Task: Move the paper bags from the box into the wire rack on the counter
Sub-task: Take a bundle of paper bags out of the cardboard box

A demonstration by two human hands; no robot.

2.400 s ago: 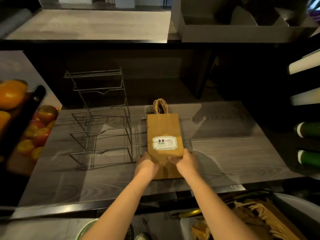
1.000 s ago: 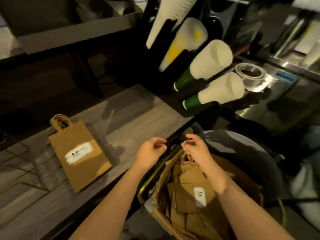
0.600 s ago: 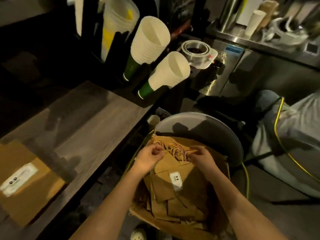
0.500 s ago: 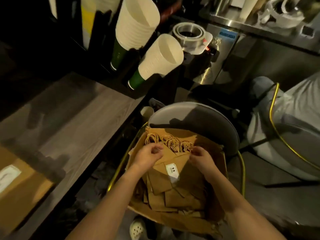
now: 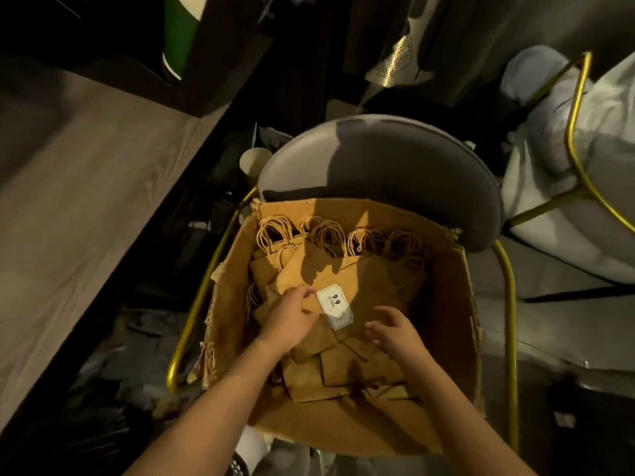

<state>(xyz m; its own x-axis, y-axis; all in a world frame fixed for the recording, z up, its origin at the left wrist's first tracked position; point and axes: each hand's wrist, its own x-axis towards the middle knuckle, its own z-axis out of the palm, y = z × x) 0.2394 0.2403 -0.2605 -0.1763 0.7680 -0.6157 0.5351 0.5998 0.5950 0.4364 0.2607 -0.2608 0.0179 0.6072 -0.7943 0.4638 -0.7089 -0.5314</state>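
Observation:
A cardboard box [image 5: 443,304] sits on a chair and holds several flat brown paper bags with twine handles [image 5: 330,235] at its far side. The top bag [image 5: 371,283] carries a white label printed 9.9. My left hand [image 5: 292,317] lies on the bags just left of the label, its fingers curled at the top bag's edge. To the right of the label my right hand [image 5: 395,329] hovers over the bags, fingers loosely bent and holding nothing. Neither the wire rack nor the bag laid on the counter earlier is in view.
The wood-grain counter [image 5: 86,207] runs along the left. The chair has a grey padded back [image 5: 378,159] and gold metal frame [image 5: 508,304]. A second chair with pale cloth [image 5: 584,159] stands at the right. A paper cup [image 5: 254,161] sits behind the box.
My view has swung from the counter down onto the box. Both hands slid from the bags' handle end back toward me, to either side of the label.

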